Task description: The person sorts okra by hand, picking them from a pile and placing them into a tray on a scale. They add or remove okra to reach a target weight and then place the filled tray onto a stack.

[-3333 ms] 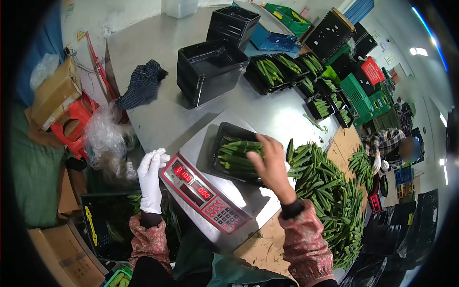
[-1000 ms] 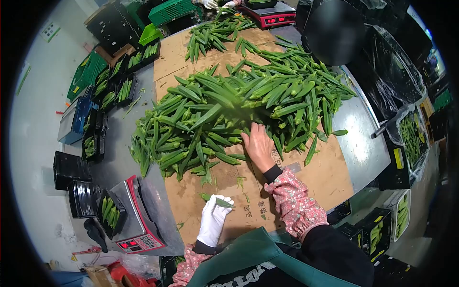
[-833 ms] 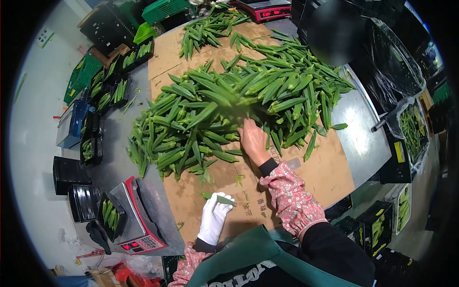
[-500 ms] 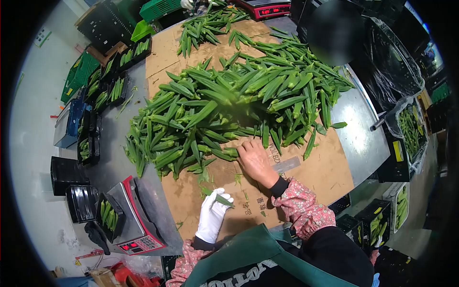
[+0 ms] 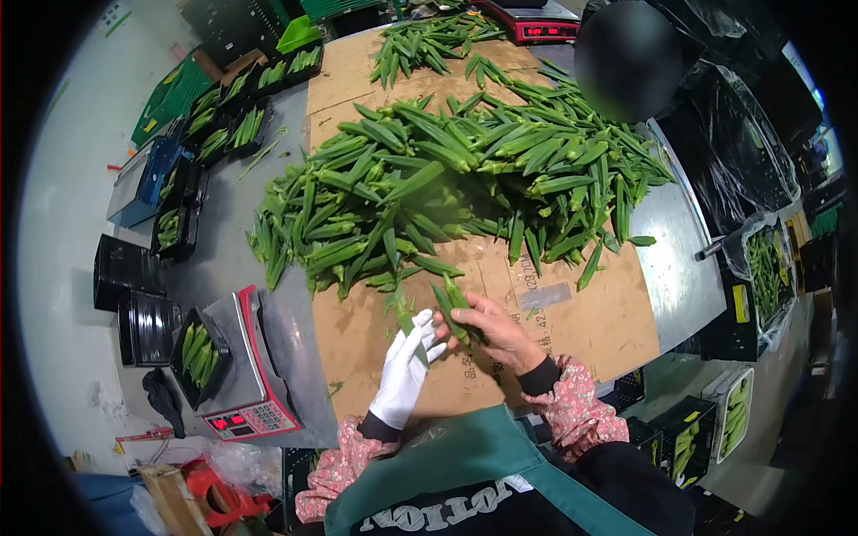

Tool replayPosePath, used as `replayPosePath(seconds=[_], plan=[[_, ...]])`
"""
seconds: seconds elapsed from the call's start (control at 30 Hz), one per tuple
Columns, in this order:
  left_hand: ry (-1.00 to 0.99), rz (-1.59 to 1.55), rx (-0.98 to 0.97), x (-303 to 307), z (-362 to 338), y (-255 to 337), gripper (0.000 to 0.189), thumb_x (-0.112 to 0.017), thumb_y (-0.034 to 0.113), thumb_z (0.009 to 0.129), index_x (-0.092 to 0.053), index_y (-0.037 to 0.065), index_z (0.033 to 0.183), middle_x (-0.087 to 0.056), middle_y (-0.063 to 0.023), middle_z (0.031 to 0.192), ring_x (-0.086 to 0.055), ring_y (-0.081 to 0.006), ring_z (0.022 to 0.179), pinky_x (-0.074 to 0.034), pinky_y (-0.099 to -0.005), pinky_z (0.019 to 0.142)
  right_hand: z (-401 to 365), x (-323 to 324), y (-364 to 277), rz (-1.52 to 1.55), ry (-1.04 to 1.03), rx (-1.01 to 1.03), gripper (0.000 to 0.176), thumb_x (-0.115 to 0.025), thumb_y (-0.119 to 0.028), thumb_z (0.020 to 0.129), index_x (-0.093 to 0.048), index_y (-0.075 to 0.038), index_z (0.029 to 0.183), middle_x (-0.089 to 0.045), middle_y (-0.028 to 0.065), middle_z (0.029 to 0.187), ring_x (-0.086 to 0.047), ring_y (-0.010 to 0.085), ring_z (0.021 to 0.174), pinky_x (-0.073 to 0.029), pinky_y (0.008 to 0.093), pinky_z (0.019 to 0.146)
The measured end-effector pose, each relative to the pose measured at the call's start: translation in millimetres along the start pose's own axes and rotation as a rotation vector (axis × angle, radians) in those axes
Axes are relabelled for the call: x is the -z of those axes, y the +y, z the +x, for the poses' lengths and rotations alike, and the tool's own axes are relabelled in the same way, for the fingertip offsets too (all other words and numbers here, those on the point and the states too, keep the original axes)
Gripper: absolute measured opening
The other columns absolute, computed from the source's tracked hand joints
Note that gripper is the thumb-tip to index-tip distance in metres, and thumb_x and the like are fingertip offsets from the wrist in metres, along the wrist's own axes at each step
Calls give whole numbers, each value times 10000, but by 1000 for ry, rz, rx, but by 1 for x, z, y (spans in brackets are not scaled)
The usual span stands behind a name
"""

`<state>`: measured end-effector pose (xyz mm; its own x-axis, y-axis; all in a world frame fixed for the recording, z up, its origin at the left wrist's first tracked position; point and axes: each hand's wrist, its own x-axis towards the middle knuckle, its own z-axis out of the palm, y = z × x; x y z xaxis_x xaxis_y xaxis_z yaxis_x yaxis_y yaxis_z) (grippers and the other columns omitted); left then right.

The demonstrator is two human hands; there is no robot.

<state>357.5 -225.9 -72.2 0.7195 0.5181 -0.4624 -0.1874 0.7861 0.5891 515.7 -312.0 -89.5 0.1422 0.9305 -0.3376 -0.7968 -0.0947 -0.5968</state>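
L hand [image 5: 404, 368] in a white glove [image 5: 391, 399], R hand [image 5: 492, 332] bare. Blk cuffs [image 5: 539, 377] at both wrists, then puffy pink sleeve covers [image 5: 579, 402] w/ small floral print. Blk top [image 5: 626, 482] under dk green apron [image 5: 447, 447] w/ wide matching strap [image 5: 590, 502] R side. Whitish block lettering [image 5: 487, 500] on blk chest, partly hidden, poss. "NOTION", can't be sure.

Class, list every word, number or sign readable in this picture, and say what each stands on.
"品名": on the cardboard.
"规格: 42.5": same cardboard; what follows is partly covered.
"OTION", apparently, start unclear: on the black shirt, partly behind the green apron.
Red digits on the near scale and far scale: too blurred to read.
Wall sign: too small to read.
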Motion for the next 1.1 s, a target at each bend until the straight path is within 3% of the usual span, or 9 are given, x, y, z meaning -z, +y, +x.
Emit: replayPosePath(seconds=[0.17,0.3,0.47,0.67,0.77,0.9,0.97,1.03,1.1], plan=[[-168,-73,25,22,-11,1,423,-488,209,1010,-424,2,1374,-540,-14,1090,-532,-114,965,-474,-285,792,-10,-18,38,151,7,-4,329,-528,-84,958,-489,9,1272,-630,151,1152,-651,219,1001,-573,334,785],[-134,-15,2,31,-25,0,415,-481,226,1017,-438,15,1371,-562,-19,1112,-545,-116,969,-464,-272,804,-20,-34,46,102,58,-4,353,-544,-98,949,-476,1,1281,-624,160,1156,-626,218,1049,-541,323,828],[-137,208,-17,40,-43,7,410,-461,274,1027,-460,23,1352,-584,-17,1109,-559,-110,960,-456,-262,820,-26,-50,64,93,88,23,362,-526,-109,961,-457,15,1295,-625,170,1159,-641,243,1031,-543,337,835],[-205,146,10,66,-53,19,415,-441,335,1030,-498,38,1314,-591,-13,1106,-548,-82,937,-443,-237,806,-26,-76,79,139,94,39,353,-521,-123,966,-462,13,1287,-636,166,1132,-652,252,1003,-546,353,839],[-136,146,3,90,-50,15,436,-427,326,1034,-499,2,1318,-588,-73,1185,-567,-159,1037,-446,-276,896,-16,-94,86,60,147,25,352,-548,-137,957,-473,-6,1275,-642,128,1088,-649,218,950,-540,333,809],[6,624,-401,110,-57,6,455,-394,277,1043,-454,-55,1348,-511,-202,1338,-456,-288,1288,-359,-363,1073,7,-106,106,-191,145,41,370,-616,-167,928,-492,-44,1254,-631,54,1035,-613,141,859,-511,280,729],[26,725,-463,123,-53,5,460,-391,294,1047,-444,-31,1368,-526,-171,1321,-495,-245,1239,-410,-346,1024,22,-125,108,-302,229,2,375,-664,-145,895,-509,-51,1223,-617,21,1022,-601,110,827,-502,256,664],[74,305,-222,126,-60,22,518,-369,382,1045,-422,8,1399,-542,-123,1302,-540,-203,1164,-444,-323,979,39,-148,95,-353,132,-85,411,-667,-78,871,-496,-40,1243,-634,70,1018,-650,173,810,-545,313,700],[-4,-46,-289,142,-57,34,585,-309,517,1025,-413,87,1407,-564,-27,1230,-560,-115,1042,-471,-314,882,59,-186,83,-411,70,-77,386,-654,-53,869,-498,-25,1220,-638,87,974,-650,192,731,-545,317,626]])
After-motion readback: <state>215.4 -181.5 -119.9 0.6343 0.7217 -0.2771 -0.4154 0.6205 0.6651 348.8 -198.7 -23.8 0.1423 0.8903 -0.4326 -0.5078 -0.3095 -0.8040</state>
